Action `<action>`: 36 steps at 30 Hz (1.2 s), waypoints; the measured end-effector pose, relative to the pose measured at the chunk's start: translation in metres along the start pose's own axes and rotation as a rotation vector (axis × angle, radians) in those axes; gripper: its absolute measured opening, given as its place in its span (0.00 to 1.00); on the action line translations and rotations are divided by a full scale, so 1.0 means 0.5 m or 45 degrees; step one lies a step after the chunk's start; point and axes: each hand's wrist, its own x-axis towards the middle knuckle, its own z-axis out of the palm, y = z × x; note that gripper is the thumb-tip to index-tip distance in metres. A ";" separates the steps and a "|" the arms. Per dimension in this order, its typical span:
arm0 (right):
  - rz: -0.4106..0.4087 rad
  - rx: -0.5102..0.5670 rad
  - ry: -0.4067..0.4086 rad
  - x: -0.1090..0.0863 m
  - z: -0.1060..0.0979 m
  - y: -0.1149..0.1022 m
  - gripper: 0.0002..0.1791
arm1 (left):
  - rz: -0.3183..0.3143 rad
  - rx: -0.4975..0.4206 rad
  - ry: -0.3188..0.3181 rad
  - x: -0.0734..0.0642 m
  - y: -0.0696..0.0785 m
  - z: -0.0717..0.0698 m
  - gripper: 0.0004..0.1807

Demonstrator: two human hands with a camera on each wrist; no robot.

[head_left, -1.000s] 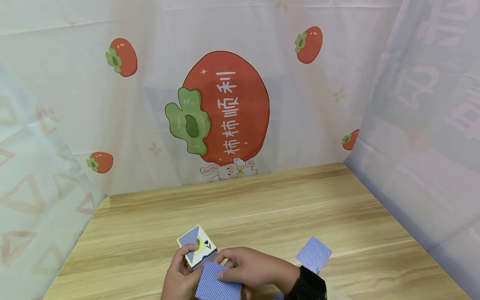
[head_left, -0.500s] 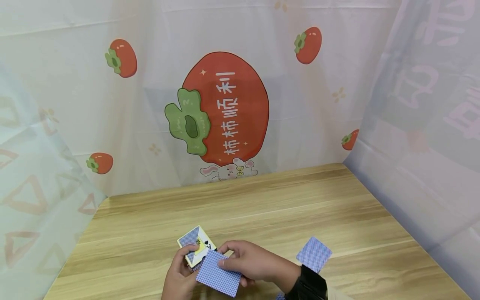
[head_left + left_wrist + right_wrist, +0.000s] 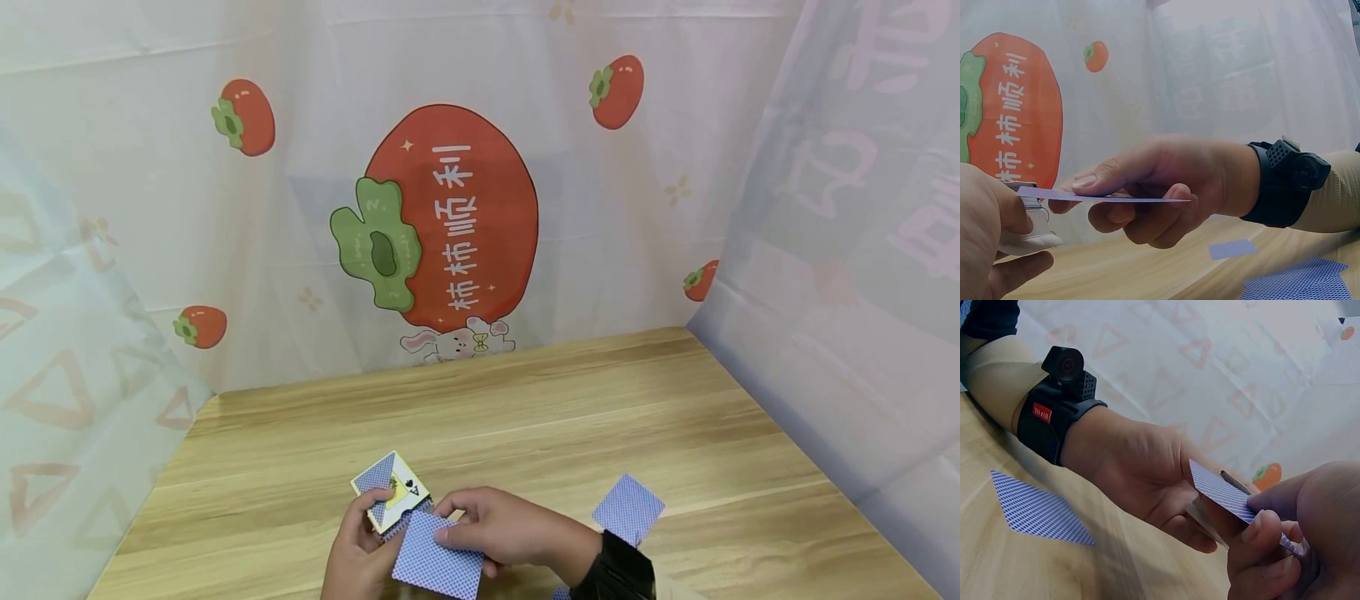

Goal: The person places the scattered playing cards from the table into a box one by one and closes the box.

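My left hand (image 3: 358, 550) grips a playing card box (image 3: 411, 492) printed with an ace of spades, its thumb and fingers on either side. Some blue-backed cards show at the box's near end. Between thumb and fingers, my right hand (image 3: 510, 527) pinches a blue-patterned playing card (image 3: 437, 560), face down, close beside that end. Seen edge-on in the left wrist view, the card (image 3: 1104, 199) lies nearly level and overlaps the box (image 3: 1030, 234). Whether it touches the cards in the box I cannot tell. The right wrist view shows the card (image 3: 1219, 492) between both hands.
One blue-backed card (image 3: 628, 507) lies on the wooden table (image 3: 525, 417) to the right, beyond my right wrist. Several overlapping cards (image 3: 1300, 282) lie nearer, mostly hidden by the right forearm in the head view. Printed cloth (image 3: 600, 208) hangs behind the table.
My right hand first raised its card over the box's near end, then lowered it slightly toward me. The box has shifted a little left. The loose cards have not moved.
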 end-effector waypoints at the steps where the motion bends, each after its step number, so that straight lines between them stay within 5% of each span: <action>1: -0.002 -0.007 0.007 0.000 0.000 0.000 0.11 | 0.011 -0.008 -0.007 0.000 0.000 -0.001 0.30; 9: -0.016 0.005 0.101 0.002 0.004 -0.001 0.10 | -0.031 0.016 -0.012 -0.001 0.002 -0.001 0.30; 29: -0.025 0.382 -0.005 0.009 0.020 0.006 0.15 | -0.083 0.057 0.010 -0.003 0.005 -0.001 0.32; 36: -0.092 0.520 0.039 0.012 0.019 0.003 0.23 | -0.067 0.050 0.016 -0.003 0.004 0.001 0.31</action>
